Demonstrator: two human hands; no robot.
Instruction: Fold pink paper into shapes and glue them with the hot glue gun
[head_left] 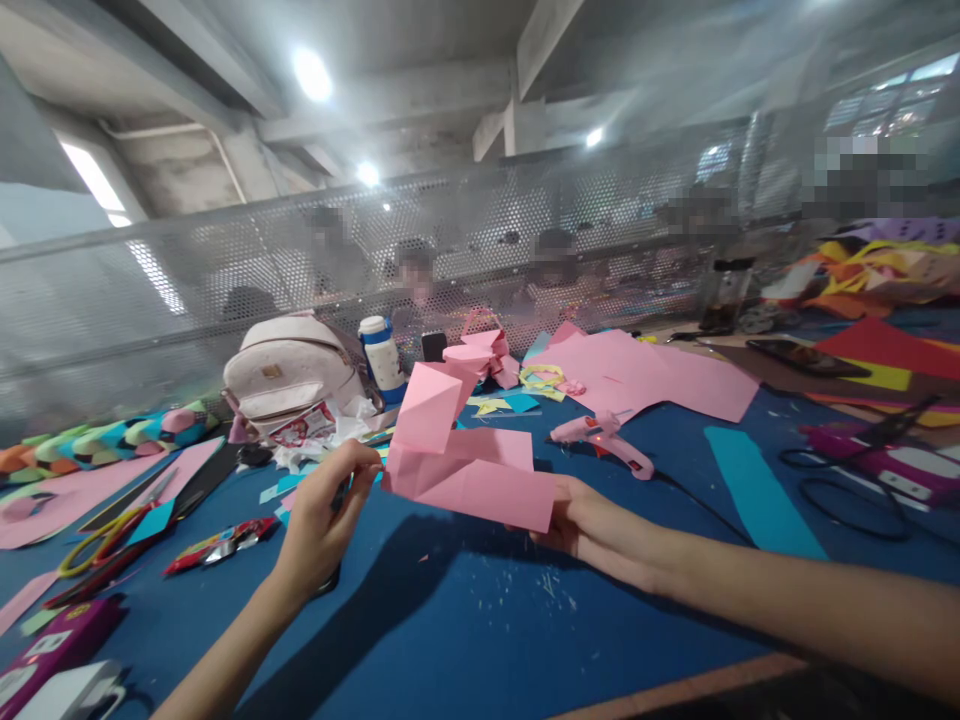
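My right hand [592, 525] grips a folded pink paper piece [465, 450] by its lower right part and holds it up above the blue table [465, 620]. The paper has creased flaps that stand up at its left. My left hand [322, 520] is closed beside the paper's left edge, its fingertips pinched near the fold; a dark object seems to sit in its palm, but I cannot make it out.
A pink glue gun [604, 440] lies behind the paper, cord trailing right. Large pink sheets [645, 375], a pale backpack [289, 375], a white-and-blue bottle [381, 360], yellow-handled scissors [112, 530] and paper scraps lie around. People sit behind a mesh screen [450, 240].
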